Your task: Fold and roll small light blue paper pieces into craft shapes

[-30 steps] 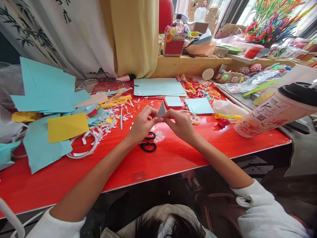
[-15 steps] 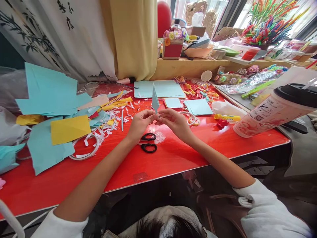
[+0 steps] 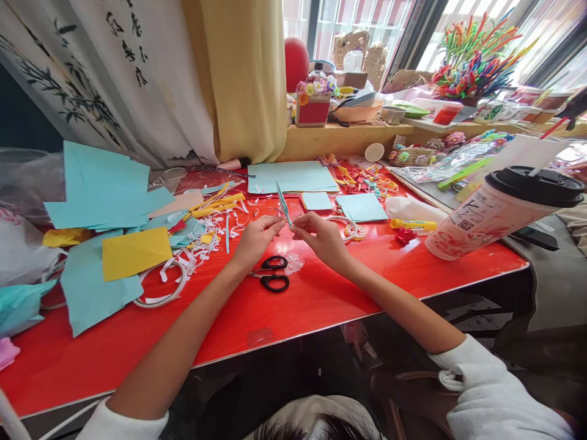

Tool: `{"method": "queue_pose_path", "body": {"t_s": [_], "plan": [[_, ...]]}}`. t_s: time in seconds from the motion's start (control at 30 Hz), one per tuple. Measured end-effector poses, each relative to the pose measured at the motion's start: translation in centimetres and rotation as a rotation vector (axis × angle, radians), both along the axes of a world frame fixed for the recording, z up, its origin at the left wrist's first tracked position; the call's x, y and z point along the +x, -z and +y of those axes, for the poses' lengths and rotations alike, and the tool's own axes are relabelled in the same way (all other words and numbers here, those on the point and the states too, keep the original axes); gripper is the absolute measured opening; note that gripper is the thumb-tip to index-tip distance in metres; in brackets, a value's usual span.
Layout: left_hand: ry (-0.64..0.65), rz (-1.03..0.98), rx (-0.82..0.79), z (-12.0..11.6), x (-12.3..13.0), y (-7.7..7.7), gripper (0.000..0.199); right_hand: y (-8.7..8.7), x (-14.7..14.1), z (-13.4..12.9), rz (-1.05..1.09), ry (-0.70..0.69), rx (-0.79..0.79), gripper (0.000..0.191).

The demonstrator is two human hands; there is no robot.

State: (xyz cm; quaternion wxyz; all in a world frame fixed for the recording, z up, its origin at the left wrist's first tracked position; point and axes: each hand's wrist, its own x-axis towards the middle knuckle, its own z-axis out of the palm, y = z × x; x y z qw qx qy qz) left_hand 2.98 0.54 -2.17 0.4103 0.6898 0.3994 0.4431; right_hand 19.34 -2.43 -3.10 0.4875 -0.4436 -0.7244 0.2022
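Since the earlier frames, the folded blue paper (image 3: 281,201) has turned between our fingers: its broad triangular face no longer shows, and we see it nearly edge-on, its tip leaning left. It is above the middle of the desk (image 3: 330,299), raised off the surface. Our right hand (image 3: 294,228) pinches its lower end between thumb and finger. Our left hand (image 3: 282,223) has its fingertips together at the paper's left side; whether they grip it we cannot tell. Nearer the desk's front edge, we have the black-handled scissors (image 3: 275,282) lying flat. Large blue sheets (image 3: 293,177) lie along the far edge, with a small stack of blue squares (image 3: 316,201) just in front. Toward the desk's front right corner, a lidded cup (image 3: 486,220) stands tilted in our view.
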Motion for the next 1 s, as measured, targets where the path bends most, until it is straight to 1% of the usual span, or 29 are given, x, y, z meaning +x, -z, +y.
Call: {"method": "queue_pose_path", "body": {"t_s": [0.1,0.2,0.23,0.27,0.33,0.5,0.6,0.67,0.73,0.8,0.9,0.97,1.0], "plan": [[-0.064,-0.001,0.015,0.3,-0.2,0.1,0.036,0.1,0.2,0.0,-0.299,0.125,0.146,0.012],[-0.089,-0.098,-0.027,0.1,0.0,0.2,0.039,0.4,0.1,-0.1,-0.621,0.151,0.257,0.021],[-0.087,-0.129,-0.041,0.1,0.1,0.2,0.039,0.4,0.0,-0.1,-0.672,0.149,0.270,0.023],[-0.080,-0.160,-0.057,0.1,0.1,0.2,0.038,0.4,0.0,-0.2,-0.680,0.148,0.272,0.023],[-0.044,-0.210,-0.106,0.1,0.2,0.0,0.036,0.3,-0.2,-0.2,-0.586,0.145,0.250,0.021],[0.070,-0.318,-0.223,0.3,-0.1,-0.5,0.034,-0.3,0.1,0.3,-0.235,0.096,0.122,0.015],[0.132,-0.365,-0.242,0.3,-0.2,-1.0,0.036,-0.4,0.5,0.7,0.035,-0.007,-0.060,0.022],[0.135,-0.381,-0.227,0.2,-0.3,-1.3,0.040,-0.6,0.6,0.9,0.237,-0.075,-0.182,0.028],[0.118,-0.405,-0.217,0.1,-0.4,-1.6,0.042,-0.8,0.7,0.9,0.359,-0.123,-0.270,0.031],[0.103,-0.432,-0.210,0.1,-0.5,-1.7,0.043,-1.1,0.5,0.7,0.381,-0.171,-0.332,0.031],[0.096,-0.444,-0.212,0.3,-0.7,-1.6,0.043,-1.1,0.3,0.6,0.282,-0.252,-0.380,0.030],[0.119,-0.433,-0.228,0.5,-0.8,-1.4,0.038,-0.9,0.2,0.7,0.148,-0.254,-0.344,0.029],[0.120,-0.438,-0.232,0.6,-0.9,-1.3,0.034,-0.8,0.3,0.8,0.069,-0.213,-0.288,0.028]]}}
